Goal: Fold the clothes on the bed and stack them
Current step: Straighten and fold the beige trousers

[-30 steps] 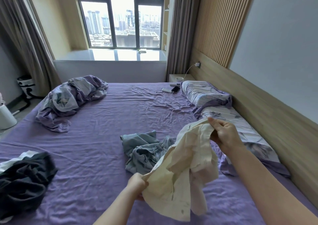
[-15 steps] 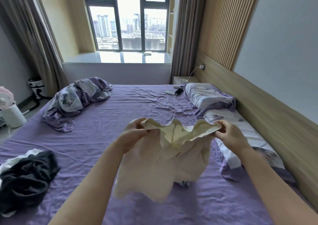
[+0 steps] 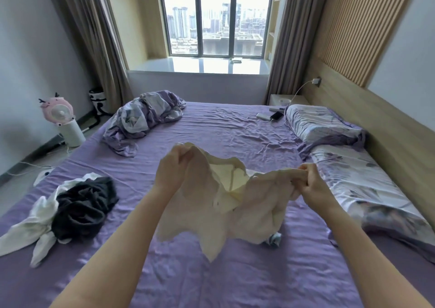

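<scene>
Since half a second ago the left hand [image 3: 173, 166] has risen and the cream garment [image 3: 226, 204] is spread wider. Both hands grasp its top edge — left hand pinching one corner, right hand [image 3: 310, 185] clenched on the other. The garment hangs clear above the purple bed [image 3: 211, 128]. A dark and white clothes pile [image 3: 70, 208] lies to the left — untouched.

Purple-sheeted bed [image 3: 211, 128] — bearing a crumpled quilt [image 3: 143, 117], dark-and-white clothes [image 3: 70, 208], two pillows [image 3: 341, 157], a phone [image 3: 276, 115].
</scene>
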`<control>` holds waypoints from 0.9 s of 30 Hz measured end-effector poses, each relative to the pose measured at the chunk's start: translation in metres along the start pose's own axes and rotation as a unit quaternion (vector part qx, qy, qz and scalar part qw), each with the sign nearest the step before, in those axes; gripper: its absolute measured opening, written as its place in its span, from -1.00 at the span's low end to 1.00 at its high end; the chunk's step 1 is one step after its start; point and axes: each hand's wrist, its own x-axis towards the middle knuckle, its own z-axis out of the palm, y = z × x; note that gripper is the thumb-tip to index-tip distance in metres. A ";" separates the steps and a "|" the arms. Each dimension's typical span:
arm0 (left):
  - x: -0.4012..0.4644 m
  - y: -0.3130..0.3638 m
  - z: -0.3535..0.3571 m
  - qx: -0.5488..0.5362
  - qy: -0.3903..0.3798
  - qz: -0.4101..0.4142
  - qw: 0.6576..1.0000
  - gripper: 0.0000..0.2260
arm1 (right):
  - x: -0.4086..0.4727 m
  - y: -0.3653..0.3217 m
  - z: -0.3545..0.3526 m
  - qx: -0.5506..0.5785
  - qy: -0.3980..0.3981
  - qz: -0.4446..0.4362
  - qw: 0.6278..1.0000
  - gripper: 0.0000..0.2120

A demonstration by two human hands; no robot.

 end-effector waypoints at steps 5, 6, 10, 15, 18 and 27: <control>-0.016 -0.030 -0.025 -0.022 -0.004 -0.011 1.000 -0.81 | -0.018 -0.008 0.032 0.154 -0.108 0.051 0.981 -0.62; -0.020 -0.037 -0.031 -0.006 -0.015 -0.012 1.000 -0.83 | -0.020 -0.010 0.039 0.114 -0.130 0.035 0.984 -0.74; -0.029 -0.061 -0.051 -0.025 -0.044 -0.022 0.998 -0.92 | -0.029 -0.033 0.064 0.140 -0.103 -0.019 0.985 -0.90; -0.054 -0.092 -0.081 -0.031 -0.089 -0.029 0.995 -0.91 | -0.063 -0.048 0.123 0.104 -0.083 0.018 0.991 -0.88; -0.068 -0.116 -0.103 -0.016 -0.102 -0.033 0.994 -0.92 | -0.091 -0.052 0.146 0.064 0.011 0.016 0.998 -0.93; -0.074 -0.169 -0.138 0.023 -0.196 -0.056 0.979 -0.90 | -0.127 -0.049 0.174 -0.001 -0.041 0.071 0.997 -0.90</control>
